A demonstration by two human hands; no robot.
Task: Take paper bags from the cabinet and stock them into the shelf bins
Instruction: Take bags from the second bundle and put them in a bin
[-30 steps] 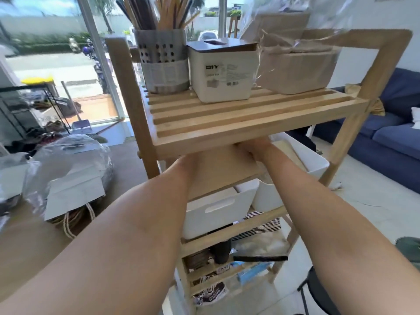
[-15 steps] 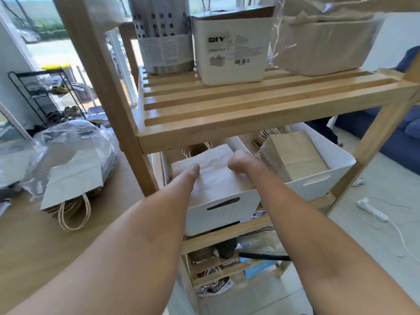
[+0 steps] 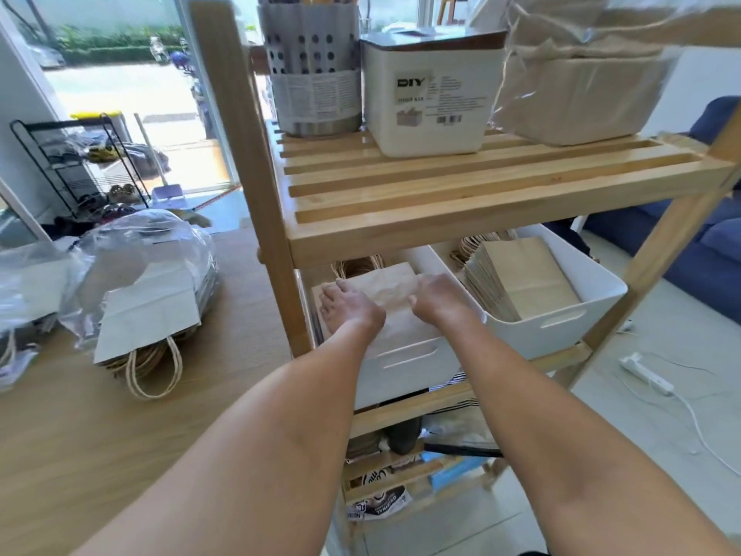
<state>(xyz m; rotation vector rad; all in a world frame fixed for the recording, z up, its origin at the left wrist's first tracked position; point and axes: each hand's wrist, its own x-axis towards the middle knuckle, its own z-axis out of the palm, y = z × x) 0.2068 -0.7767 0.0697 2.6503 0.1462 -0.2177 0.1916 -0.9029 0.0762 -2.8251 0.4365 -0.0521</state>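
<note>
A stack of brown paper bags (image 3: 387, 288) lies flat in the left white bin (image 3: 405, 363) on the middle level of the wooden shelf (image 3: 441, 230). My left hand (image 3: 349, 309) rests on the stack's left side, fingers spread. My right hand (image 3: 439, 298) presses on its right side, fingers curled down. The right white bin (image 3: 561, 323) beside it holds another slanted stack of brown bags (image 3: 517, 278). Twisted paper handles stick out behind both stacks.
On the wooden table (image 3: 120, 435) to the left lie white paper bags (image 3: 148, 319) in clear plastic wrap. The top shelf carries a metal utensil holder (image 3: 314, 74), a white box (image 3: 433, 94) and wrapped bags (image 3: 581, 90). A blue sofa (image 3: 705, 250) stands right; a power strip (image 3: 645, 373) lies on the floor.
The view dropped from above the top shelf to the bin level. Both hands moved with the bag stack down into the left bin and now rest on top of it.
</note>
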